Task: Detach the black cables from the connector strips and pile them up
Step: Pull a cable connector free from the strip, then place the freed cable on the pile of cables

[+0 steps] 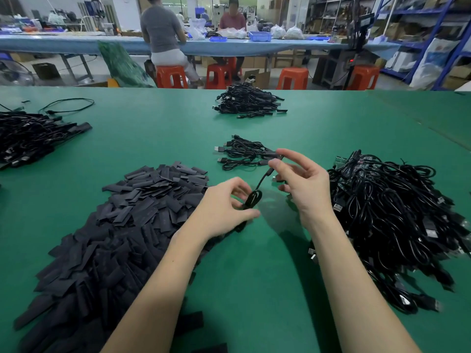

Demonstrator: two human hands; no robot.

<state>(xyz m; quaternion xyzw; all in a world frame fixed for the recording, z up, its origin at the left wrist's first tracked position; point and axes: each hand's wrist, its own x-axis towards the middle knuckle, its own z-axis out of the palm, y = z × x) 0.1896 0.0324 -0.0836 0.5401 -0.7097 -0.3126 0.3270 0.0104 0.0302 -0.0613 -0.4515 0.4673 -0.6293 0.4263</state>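
Observation:
Above the green table I hold one coiled black cable between both hands. My left hand pinches its looped bundle. My right hand pinches the cable's upper end between thumb and forefinger. Just beyond my hands lies a small pile of loose cables. A big heap of cables with connector strips sits at my right. A wide heap of flat black strips spreads at my left.
Another cable pile sits near the table's far edge, and a further heap lies far left. Beyond the table are orange stools, two people at a blue bench, and shelving on the right.

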